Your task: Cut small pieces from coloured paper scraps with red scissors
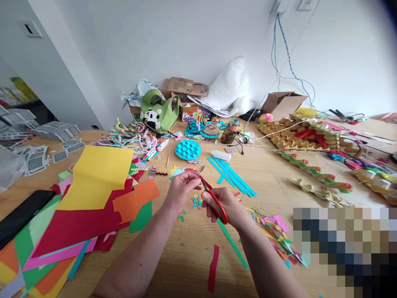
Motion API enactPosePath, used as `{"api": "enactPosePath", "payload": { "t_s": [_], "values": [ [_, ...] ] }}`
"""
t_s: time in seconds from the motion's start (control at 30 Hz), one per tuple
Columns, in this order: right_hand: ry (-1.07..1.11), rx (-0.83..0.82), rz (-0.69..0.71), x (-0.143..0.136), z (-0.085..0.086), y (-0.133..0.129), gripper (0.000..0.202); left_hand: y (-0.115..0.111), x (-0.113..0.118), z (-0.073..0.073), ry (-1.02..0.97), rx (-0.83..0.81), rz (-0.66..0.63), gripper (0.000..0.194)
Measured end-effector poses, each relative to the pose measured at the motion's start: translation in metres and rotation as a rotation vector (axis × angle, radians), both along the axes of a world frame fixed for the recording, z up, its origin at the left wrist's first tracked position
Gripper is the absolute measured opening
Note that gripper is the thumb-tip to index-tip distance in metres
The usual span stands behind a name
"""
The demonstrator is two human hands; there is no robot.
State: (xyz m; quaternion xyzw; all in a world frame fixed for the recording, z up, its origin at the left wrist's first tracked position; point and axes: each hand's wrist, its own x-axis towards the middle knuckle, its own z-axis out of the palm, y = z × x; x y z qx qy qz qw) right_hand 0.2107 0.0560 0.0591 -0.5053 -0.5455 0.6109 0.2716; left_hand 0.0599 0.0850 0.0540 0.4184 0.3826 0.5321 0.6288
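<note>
Red-handled scissors point(219, 207) are in my right hand point(221, 203), with their blades pointing up and left. My left hand point(184, 186) is pinched by the blades, on a small red strip of paper point(204, 181) that partly shows behind them. Small blue and orange paper bits point(197, 201) lie on the table under my hands, with green bits point(181, 215) nearer my left wrist. A red strip point(213, 268) lies at the front, and a long green strip point(232, 244) runs beside my right forearm.
Coloured paper sheets point(99, 174) and a black phone point(23, 213) cover the left. Behind my hands are a blue scalloped disc point(187, 149), blue strips point(234, 176), a glue bottle point(221, 155) and a jar point(230, 133). Egg-carton pieces point(288, 134) and paper scraps point(279, 236) lie right.
</note>
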Motion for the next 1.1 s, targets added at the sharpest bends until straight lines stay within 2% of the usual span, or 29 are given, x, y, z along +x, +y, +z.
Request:
{"api": "enactPosePath", "payload": {
  "t_s": [0.33, 0.73, 1.1],
  "values": [
    [0.021, 0.001, 0.013, 0.0007, 0.0029, -0.0022, 0.051, 0.0010, -0.0023, -0.0018, -0.035, 0.003, -0.032, 0.012],
    [0.052, 0.041, 0.052, 0.0039, -0.0041, -0.0017, 0.047, 0.0016, -0.0043, 0.0003, -0.029, 0.036, -0.063, 0.012],
    [0.013, -0.002, 0.034, 0.0025, 0.0024, -0.0032, 0.052, 0.0024, -0.0055, 0.0006, -0.010, 0.051, -0.067, 0.010]
  ]
}}
